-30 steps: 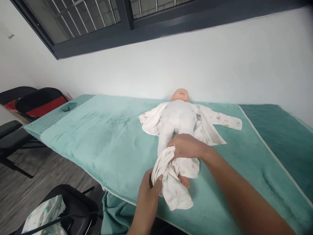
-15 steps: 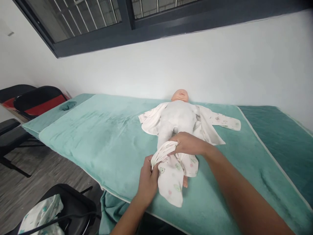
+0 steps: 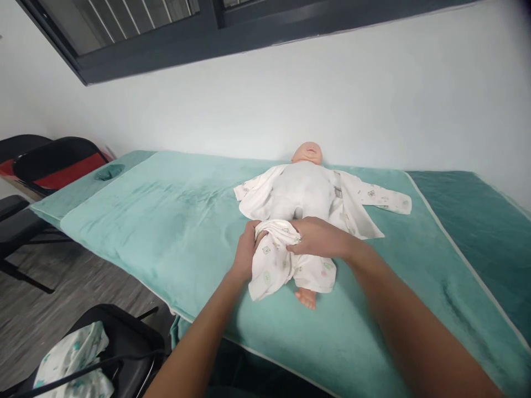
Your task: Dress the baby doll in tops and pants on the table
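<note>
Pale wall (image 3: 199, 116) with a dark-framed window (image 3: 141, 52) above; against it a green padded bed (image 3: 178, 215), cover lightly creased. Doll (image 3: 302, 185) lies face-up on the bed, head toward the wall, an open white jacket (image 3: 355, 213) spread to both sides of its trunk. Patterned trousers (image 3: 271, 265) sit over its legs, bunched at the upper edge. Both grips are closed on that gathered cloth: left hand (image 3: 246, 251) pinching the outer side, right hand (image 3: 319, 237) curled in nearer the middle; exact fingertip placement is lost in the folds. One bare foot (image 3: 306, 299) shows below the right-hand trouser leg, none at the other. My judgement: even tension from both sides suits this, cloth taken in small gathers. Pulling one side alone would likely twist the seat; the unseen foot could snag, so worth checking.
</note>
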The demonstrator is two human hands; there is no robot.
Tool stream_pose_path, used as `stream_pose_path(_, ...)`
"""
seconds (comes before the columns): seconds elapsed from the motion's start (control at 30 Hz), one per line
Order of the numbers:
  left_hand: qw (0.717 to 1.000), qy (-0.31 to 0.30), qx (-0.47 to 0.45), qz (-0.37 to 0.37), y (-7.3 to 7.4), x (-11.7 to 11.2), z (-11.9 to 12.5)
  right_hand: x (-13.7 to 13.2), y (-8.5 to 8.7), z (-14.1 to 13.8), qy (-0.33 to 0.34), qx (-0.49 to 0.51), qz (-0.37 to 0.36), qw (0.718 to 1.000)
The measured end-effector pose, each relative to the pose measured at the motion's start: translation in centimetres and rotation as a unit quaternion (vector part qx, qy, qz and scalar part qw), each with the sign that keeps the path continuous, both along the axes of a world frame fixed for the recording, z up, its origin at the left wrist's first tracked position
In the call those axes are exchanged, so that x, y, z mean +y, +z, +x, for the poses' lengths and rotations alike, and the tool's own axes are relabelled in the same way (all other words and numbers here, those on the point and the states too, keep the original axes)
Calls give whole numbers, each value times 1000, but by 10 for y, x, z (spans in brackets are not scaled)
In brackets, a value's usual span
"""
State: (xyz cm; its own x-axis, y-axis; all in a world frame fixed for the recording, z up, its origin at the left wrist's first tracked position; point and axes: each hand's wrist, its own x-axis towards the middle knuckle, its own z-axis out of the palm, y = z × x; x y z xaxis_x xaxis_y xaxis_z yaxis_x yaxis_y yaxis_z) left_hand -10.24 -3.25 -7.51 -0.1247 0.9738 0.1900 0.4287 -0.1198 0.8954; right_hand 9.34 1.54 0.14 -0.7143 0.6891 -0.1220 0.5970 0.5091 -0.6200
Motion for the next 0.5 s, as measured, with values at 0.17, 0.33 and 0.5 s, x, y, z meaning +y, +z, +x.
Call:
stream_pose_path(0.17,997,13,-70,-44,-2,-19,2,2,-6,0,-28,53,-15,998)
stream_pose_path(0.33,991,20,-123,-58,-6,-48,3,7,-11,1,-70,74,8,995)
stream_pose_path(0.5,995,-18,-71,-65,-1,-70,11,9,-14,-1,-93,106,5,990)
